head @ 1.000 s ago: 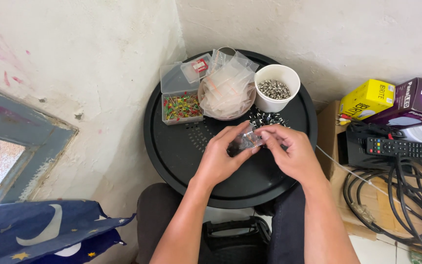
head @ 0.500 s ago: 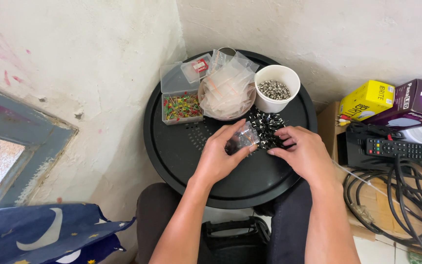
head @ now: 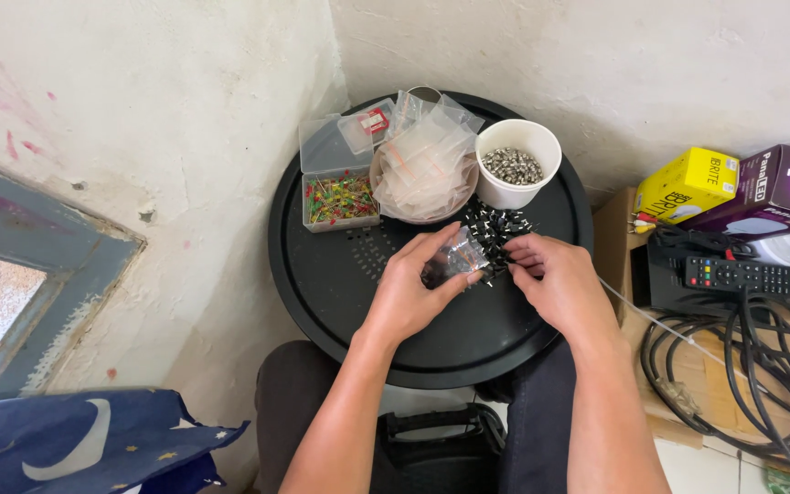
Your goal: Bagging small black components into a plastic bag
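- The left hand (head: pixel 413 297) pinches a small clear plastic bag (head: pixel 454 261) between thumb and fingers, holding it just above the round black tray (head: pixel 340 293), near the tray's centre.
- The bag looks to hold a few small dark parts; what they are is too small to tell.
- The right hand (head: pixel 555 279) sits at 3 o'clock from the bag, its fingertips narrowed together at the edge of a pile of small black parts (head: pixel 496 229); whether a part is actually pinched between them cannot be told.
- The pile lies on the tray at 1 o'clock from the bag, just beside it and below the white cup.
- The white cup (head: pixel 516 165), filled with small grey metal pieces, stands at 1 o'clock on the tray, touching or nearly touching the pile.
- A shallow bowl heaped with empty clear zip bags (head: pixel 424 165) sits at 12 o'clock, just beside the cup.
- A clear plastic box with red, green and yellow bits (head: pixel 340 199) stands at 10 o'clock on the tray, its lid raised behind it.
- Off the tray at 3 o'clock lie a black remote control (head: pixel 742 274), coiled black cables (head: pixel 733 366), a yellow carton (head: pixel 686 186) and a purple carton (head: pixel 774 187).
- A dark blue cloth with a moon print (head: pixel 84 444) lies at 8 o'clock, well apart from the tray.
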